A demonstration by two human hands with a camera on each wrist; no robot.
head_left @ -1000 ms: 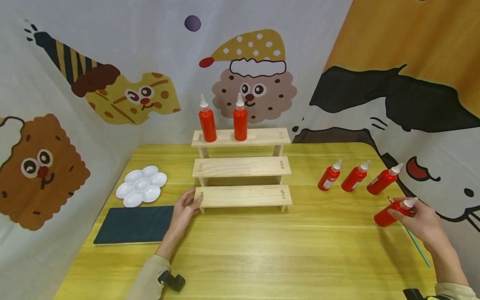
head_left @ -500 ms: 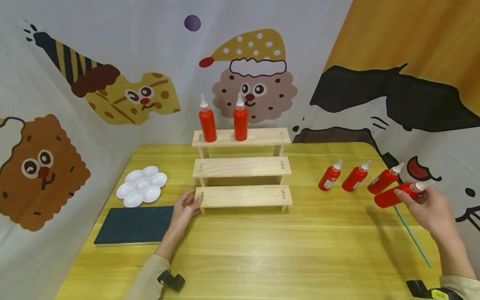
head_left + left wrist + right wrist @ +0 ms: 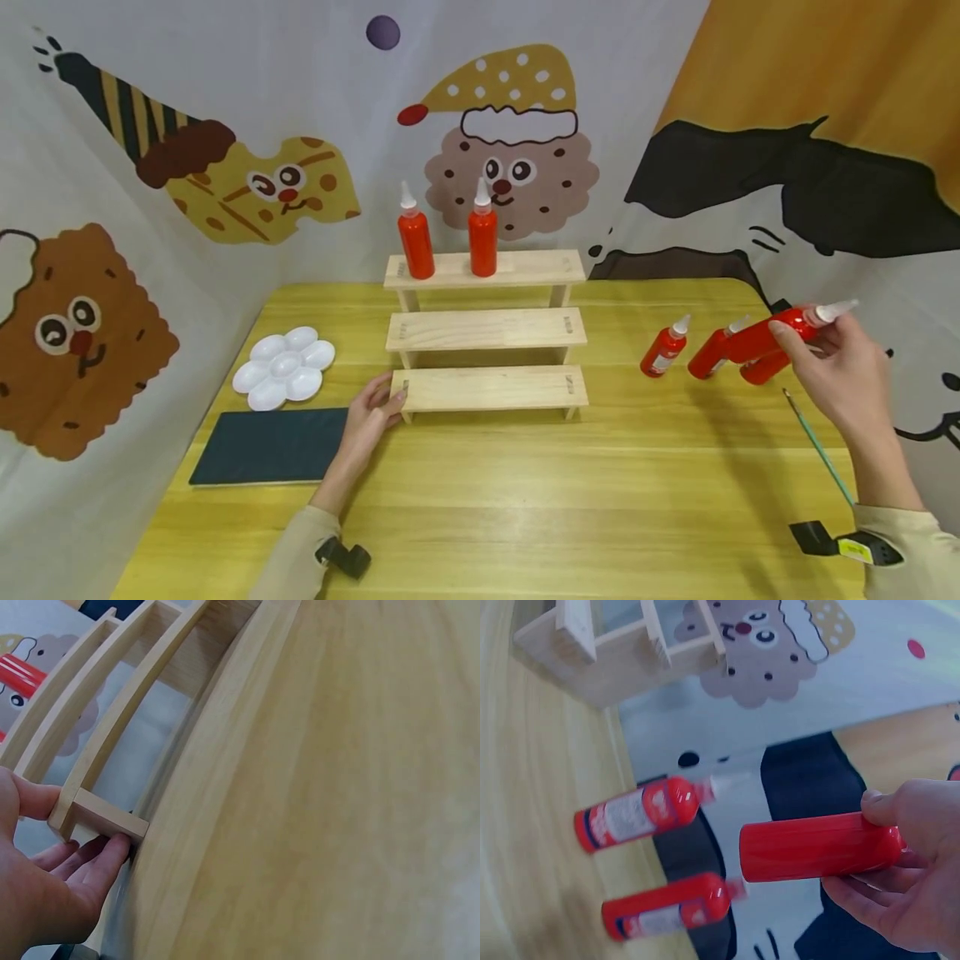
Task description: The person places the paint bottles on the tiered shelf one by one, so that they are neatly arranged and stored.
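Note:
My right hand (image 3: 847, 379) grips a red squeeze bottle (image 3: 810, 847) near its shoulder and holds it in the air, tilted, its white nozzle pointing up and right. In the head view it partly covers two of the three red bottles (image 3: 664, 350) standing on the table below. My left hand (image 3: 369, 421) holds the left end of the lowest step of a wooden three-tier stand (image 3: 487, 389). In the left wrist view its thumb lies on top and its fingers touch the leg (image 3: 109, 816). Two red bottles (image 3: 483, 242) stand upright on the top tier, left and middle.
A white flower-shaped palette (image 3: 285, 367) and a dark flat board (image 3: 270, 446) lie at the left of the table (image 3: 525, 517). A thin green paintbrush (image 3: 821, 450) lies by the right edge. A cartoon-printed cloth (image 3: 315, 67) hangs behind and at the sides.
My right hand has lifted the red squeeze bottle off the table's right side, up and leftward to above the standing bottles. My left hand stays on the stand. The head view has shifted slightly.

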